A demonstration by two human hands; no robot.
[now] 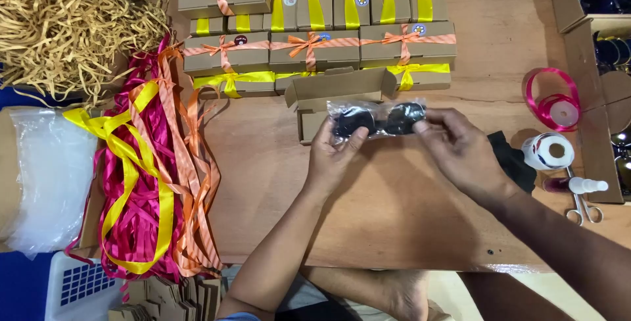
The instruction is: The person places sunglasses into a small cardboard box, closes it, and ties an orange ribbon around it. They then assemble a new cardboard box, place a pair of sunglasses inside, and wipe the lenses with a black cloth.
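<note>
Hands meet over the brown wooden table (407, 216): the left hand (335, 153) pinches one end of a clear plastic sleeve holding dark round-lensed glasses (378, 120), and the right hand (460, 150) pinches the other end, keeping it level just above an open brown cardboard box (335, 94). Behind it stand ribbon-tied closed boxes (315, 48); loose yellow, pink and orange ribbons (154, 176) lie well apart at the left.

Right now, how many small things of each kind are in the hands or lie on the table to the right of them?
Bagged sunglasses, held by left hand and right hand: 1
Black cloth: 1
Pink ribbon spool: 1
White roll: 1
Spray bottle: 1
Scissors: 1
Total: 6
</note>
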